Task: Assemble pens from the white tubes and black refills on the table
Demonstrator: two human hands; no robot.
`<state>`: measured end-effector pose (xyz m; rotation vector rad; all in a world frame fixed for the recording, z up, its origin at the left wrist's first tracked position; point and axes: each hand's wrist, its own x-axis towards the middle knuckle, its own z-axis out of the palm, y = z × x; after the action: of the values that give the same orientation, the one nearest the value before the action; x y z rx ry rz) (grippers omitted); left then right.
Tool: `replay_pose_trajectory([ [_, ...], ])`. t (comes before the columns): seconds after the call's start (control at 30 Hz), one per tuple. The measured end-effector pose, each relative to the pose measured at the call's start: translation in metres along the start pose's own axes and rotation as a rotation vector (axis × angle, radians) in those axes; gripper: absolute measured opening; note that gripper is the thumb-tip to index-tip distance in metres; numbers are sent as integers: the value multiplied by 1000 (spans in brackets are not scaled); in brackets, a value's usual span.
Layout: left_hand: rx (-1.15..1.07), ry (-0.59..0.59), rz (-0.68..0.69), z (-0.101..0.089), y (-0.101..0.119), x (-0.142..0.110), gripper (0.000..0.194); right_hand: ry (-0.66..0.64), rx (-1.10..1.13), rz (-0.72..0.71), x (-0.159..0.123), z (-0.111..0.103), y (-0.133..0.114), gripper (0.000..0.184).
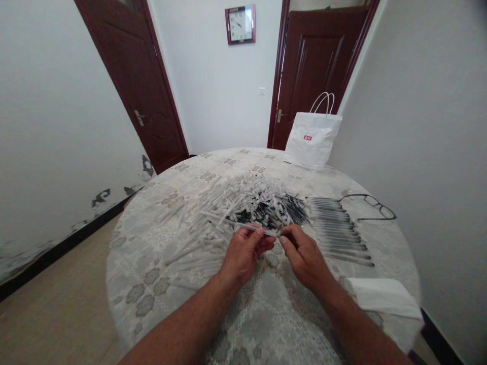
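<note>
My left hand point(245, 253) is closed around a slim whitish pen barrel point(269, 232), which lies nearly level and points to the right. At its right end, the thumb and forefinger of my right hand point(303, 254) are pinched together. Whatever small part sits between those fingertips is too small to make out. Just beyond my hands spreads a heap of short white pen caps point(254, 188). Dark, thin refills point(294, 209) lie among them. Loose translucent barrels point(201, 243) are scattered to the left of my left hand.
To the right, several dark-tipped pens point(338, 230) lie in a row. Eyeglasses point(375, 205) rest behind them, and a folded white paper point(382, 295) lies nearer me. A white paper bag point(314, 139) stands at the far edge of the round, cloth-covered table point(152, 279).
</note>
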<state>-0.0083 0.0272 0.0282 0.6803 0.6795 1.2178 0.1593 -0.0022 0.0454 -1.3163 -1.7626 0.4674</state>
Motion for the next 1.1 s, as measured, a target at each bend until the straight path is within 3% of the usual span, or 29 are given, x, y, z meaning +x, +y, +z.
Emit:
replay_pose_trajectory([
  [0.4, -8, 8, -45, 6, 0, -5, 37, -41, -38, 76, 1, 3, 5, 37],
  [0.67, -1, 7, -23, 4, -1, -4, 35, -27, -28, 13, 0, 2, 2, 26],
  [0.93, 66, 25, 1, 5, -3, -4, 37, -73, 45, 95, 1, 1, 7, 44],
  [1.1, 303, -28, 60, 6, 0, -7, 33, -51, 78, 22, 2, -1, 4, 23],
])
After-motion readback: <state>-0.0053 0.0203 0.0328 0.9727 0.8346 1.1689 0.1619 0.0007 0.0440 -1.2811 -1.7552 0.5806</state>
